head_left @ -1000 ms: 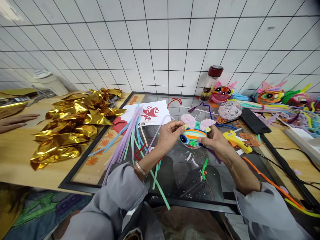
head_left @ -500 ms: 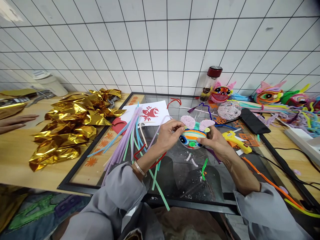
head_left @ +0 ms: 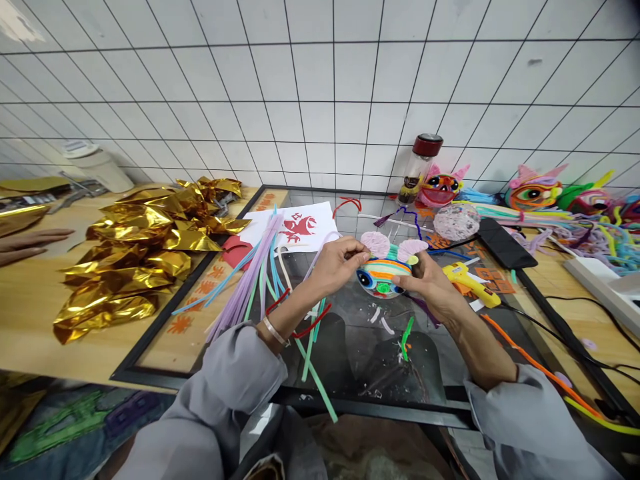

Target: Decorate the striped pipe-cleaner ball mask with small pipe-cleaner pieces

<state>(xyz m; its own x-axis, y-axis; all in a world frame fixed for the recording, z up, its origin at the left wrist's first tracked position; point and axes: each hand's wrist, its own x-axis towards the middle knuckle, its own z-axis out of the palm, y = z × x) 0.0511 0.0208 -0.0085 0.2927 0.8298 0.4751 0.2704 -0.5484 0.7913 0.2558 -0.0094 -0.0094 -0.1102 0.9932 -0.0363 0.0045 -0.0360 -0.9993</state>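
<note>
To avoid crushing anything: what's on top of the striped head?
Two pink ears top the striped head, teal strips between. What the left hand and right hand cover can't be seen.

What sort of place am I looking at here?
Probably a craft workshop or classroom: the person's left hand and right hand hold a big-eyed decorated head, with a yellow glue gun to the right and a bundle of pale stems to the left.

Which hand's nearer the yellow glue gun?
Right. The right hand is just left of the yellow glue gun; the left hand is farther left, beyond the striped craft head.
</note>
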